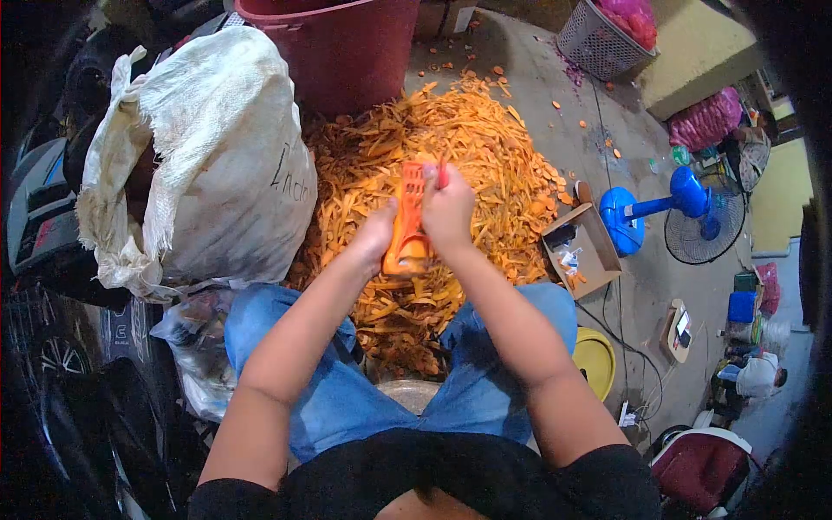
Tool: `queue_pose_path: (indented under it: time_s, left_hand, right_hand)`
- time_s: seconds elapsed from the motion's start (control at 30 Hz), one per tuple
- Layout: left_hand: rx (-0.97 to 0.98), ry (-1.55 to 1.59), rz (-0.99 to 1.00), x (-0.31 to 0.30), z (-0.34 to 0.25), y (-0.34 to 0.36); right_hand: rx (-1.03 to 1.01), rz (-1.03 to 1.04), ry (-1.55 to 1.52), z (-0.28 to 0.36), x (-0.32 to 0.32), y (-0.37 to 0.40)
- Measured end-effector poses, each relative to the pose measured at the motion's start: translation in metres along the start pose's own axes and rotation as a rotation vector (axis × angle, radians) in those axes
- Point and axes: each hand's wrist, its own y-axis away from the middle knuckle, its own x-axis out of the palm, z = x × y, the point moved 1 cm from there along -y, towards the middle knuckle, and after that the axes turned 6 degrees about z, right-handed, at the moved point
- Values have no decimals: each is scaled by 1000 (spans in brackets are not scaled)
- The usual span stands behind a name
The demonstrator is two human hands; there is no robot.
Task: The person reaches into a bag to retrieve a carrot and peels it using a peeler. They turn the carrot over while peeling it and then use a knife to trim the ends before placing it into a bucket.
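Over a large heap of orange peelings [485, 147], both of my hands are close together. My left hand [374, 236] is wrapped round an orange vegetable, possibly a carrot, mostly covered by the tool and fingers. In my right hand [447, 208] is an orange-red peeler [411, 204] with a slotted upper part, lying against the vegetable. A small red piece sticks up by my right fingers. The lower end of the vegetable and tool is blurred.
A white woven sack [234, 165] stands at left, beside a red tub [338, 61]. At right are a cardboard box [598, 247], a blue fan [667, 204], a yellow lid [594, 364] and cables. A basket [598, 43] stands at the upper right; a person [758, 374] is at far right.
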Motion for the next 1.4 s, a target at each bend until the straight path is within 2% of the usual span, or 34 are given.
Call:
queue_pose_path:
  time_s: [0.07,0.13,0.2,0.23,0.3,0.33,0.4,0.47,0.5,0.53,0.57,0.6,0.67,0.73,0.77,0.83,0.87,0.93,1.0,1.07,1.13,1.2,1.23,1.3,1.33,1.4]
  left_hand:
    - [-132,-373,159,3,7,8]
    - [-197,-388,194,16,16,22]
    - [-255,-363,207,25,11,30]
    - [-255,-366,212,21,11,25]
    - [-197,-88,151,3,8,10]
    - [-191,-83,147,-2,6,6]
    - [-101,46,81,-11,2,0]
    - [-108,30,134,-12,2,-2]
    - [-64,42,46,-4,1,3]
    - [-21,55,-41,3,-2,8]
    - [-61,11,43,7,-5,15]
    - [-63,13,41,6,-1,17]
    - [-243,-275,128,5,10,17]
    - [-274,-313,200,7,19,20]
    - [-293,-216,266,9,19,21]
    - [-296,43,382,11,13,20]
    - [-292,42,384,10,10,17]
    - [-196,128,177,4,6,10]
    - [-172,105,171,-2,4,6]
    - [-169,90,121,-6,2,3]
    - [-138,92,154,-11,3,-1]
    - [-93,117,139,-10,1,-2]
    - [-95,118,141,-10,1,-2]
    - [-101,-161,116,-10,1,-2]
    - [-102,-160,116,-8,1,-1]
    - [95,-406,82,-3,2,1]
  right_hand:
    - [57,-235,-90,-27,-3,-23]
    - [93,-447,-179,-80,-17,-57]
    - [458,-447,-256,-62,-49,-52]
    - [457,-452,-256,-59,-51,-51]
    - [323,-407,-452,-51,-46,-47]
    - [318,-400,-452,-36,-43,-41]
    - [241,-224,-614,-7,-28,-22]
    - [42,-115,-515,-9,-5,-7]
    - [45,-115,-517,-8,-4,-4]
    - [26,-69,-326,-5,-5,-2]
    - [8,-22,-134,-5,-5,0]
    - [11,-20,-133,-16,-4,-7]
    - [104,-296,-195,-55,-13,-40]
    - [206,-528,-265,-67,-41,-54]
    - [211,-533,-263,-68,-46,-53]
    - [329,-553,-488,-64,-53,-53]
    - [324,-553,-490,-59,-53,-51]
    - [224,-399,-492,-40,-46,-40]
    - [260,-379,-508,-27,-38,-33]
    - [277,-267,-508,-26,-32,-30]
    - [296,-224,-574,-37,-26,-34]
    - [376,-200,-872,-44,-24,-35]
    - [376,-202,-870,-48,-23,-36]
    - [378,-201,-1060,-52,-22,-38]
    - [378,-201,-1060,-52,-23,-38]
    - [384,-169,-1013,-50,-26,-39]
